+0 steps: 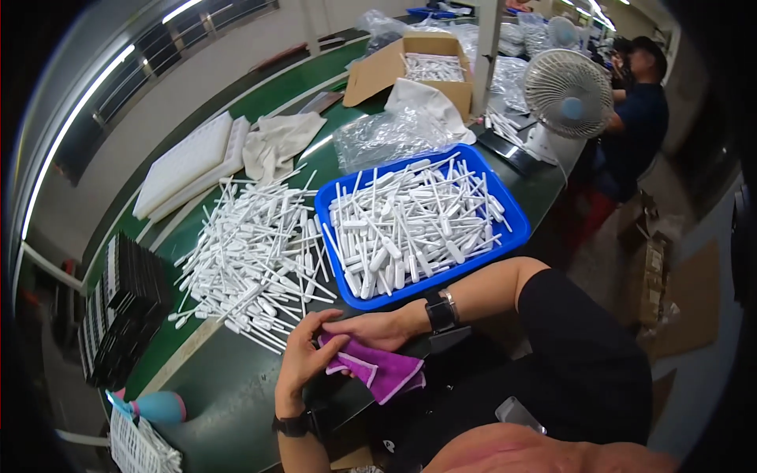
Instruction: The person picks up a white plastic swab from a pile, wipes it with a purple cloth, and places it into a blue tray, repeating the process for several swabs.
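Note:
My left hand (304,356) is closed on a purple cloth (392,374) with a pale edge, pinching it between thumb and fingers. From the other side, my right hand (372,329) grips the same cloth; its fingertips are partly hidden behind the left hand. Whether anything lies inside the folds cannot be seen. The cloth's loose end hangs toward my body. Just beyond my hands, a loose pile of white plastic sticks with thick ends (244,248) covers the green table. A blue tray (516,211) to its right is heaped with the same white sticks.
A blue spray bottle (160,406) and stacked black trays (122,303) are at the left. White foam slabs (185,165), a pale rag (281,143), a plastic bag (386,140) and a cardboard box (378,75) lie farther back. A fan (568,93) and a person (637,134) are at right.

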